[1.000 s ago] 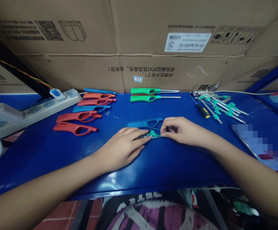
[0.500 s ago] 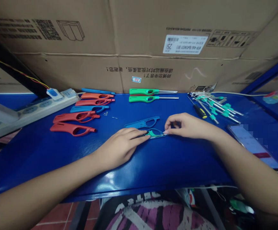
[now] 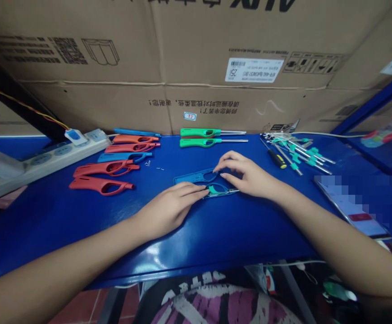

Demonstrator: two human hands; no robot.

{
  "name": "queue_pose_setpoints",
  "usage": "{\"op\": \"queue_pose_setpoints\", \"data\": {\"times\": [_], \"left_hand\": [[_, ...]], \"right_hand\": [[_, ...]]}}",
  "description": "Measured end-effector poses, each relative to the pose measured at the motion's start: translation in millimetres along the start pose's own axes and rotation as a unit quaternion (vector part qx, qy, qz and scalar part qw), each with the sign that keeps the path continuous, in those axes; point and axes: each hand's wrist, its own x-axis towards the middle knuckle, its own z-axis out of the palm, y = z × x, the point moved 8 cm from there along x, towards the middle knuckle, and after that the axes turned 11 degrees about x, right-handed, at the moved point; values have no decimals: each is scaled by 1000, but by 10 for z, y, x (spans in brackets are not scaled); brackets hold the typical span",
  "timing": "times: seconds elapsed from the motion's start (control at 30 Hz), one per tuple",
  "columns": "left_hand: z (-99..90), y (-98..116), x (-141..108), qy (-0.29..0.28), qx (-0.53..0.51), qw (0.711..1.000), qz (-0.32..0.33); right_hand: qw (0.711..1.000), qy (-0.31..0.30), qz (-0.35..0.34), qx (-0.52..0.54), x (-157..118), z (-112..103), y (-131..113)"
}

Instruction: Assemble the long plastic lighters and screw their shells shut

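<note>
A blue lighter shell (image 3: pixel 228 190) with a green trigger and a metal rod lies on the blue table. Over its left part rests my left hand (image 3: pixel 170 209), fingers together and pressing on it, hiding that end. Just behind lies another blue shell half (image 3: pixel 192 176). My right hand (image 3: pixel 241 175) is at this half's right end, with thumb and forefinger apart; the forefinger tip reaches the loop, and whether it touches is unclear.
Red, orange and blue shells (image 3: pixel 103 183) lie at the left by a white power strip (image 3: pixel 40 159). Two green lighters (image 3: pixel 199 142) are at the back. Rods with green parts (image 3: pixel 295 157), a screwdriver (image 3: pixel 277 158) and a phone (image 3: pixel 354 207) lie right. Cardboard (image 3: pixel 115 103) stands behind.
My right hand has left the rod's end, moved left and back to the rear blue half, and its fingers have opened. My left hand stays on the front shell. The view has shifted slightly.
</note>
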Motion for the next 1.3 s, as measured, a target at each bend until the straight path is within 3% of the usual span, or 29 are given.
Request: {"op": "queue_pose_setpoints", "data": {"times": [0.13, 0.27, 0.37, 0.43, 0.53, 0.67, 0.73, 0.8, 0.9, 0.97, 1.07, 1.3], "left_hand": [[-19, 10, 16, 5, -2, 1000, -2], [-142, 22, 22, 56, -13, 998, -1], [-265, -16, 22, 98, 22, 995, -10], [-333, -61, 29, 112, 65, 991, -17], [-427, -123, 36, 129, 115, 985, -22], [-488, -144, 30, 139, 108, 984, -23], [-481, -131, 27, 135, 92, 986, -24], [-452, -120, 24, 127, 78, 988, -29], [-382, -126, 14, 114, 57, 991, -38], [-329, -136, 10, 103, 47, 993, -41], [-250, -138, 16, 75, 45, 995, -39], [-172, -133, 42, 10, 65, 997, -45]], "right_hand": [[995, -28, -27, -89, -11, 72, 24], [999, -2, -2, -35, -8, 5, 65], [993, 53, 67, 77, -10, -52, 108], [967, 74, 136, 202, -29, -25, 171], [912, 61, 206, 349, -55, 71, 209], [882, 39, 232, 409, -68, 79, 201], [887, 33, 234, 396, -77, 59, 196], [915, 23, 214, 342, -76, 34, 157], [971, -10, 134, 198, -55, 21, 15], [991, -35, 73, 110, -51, 45, -82], [996, -73, 24, 47, -62, 106, -134], [994, -108, 2, -15, -72, 181, -133]]}}
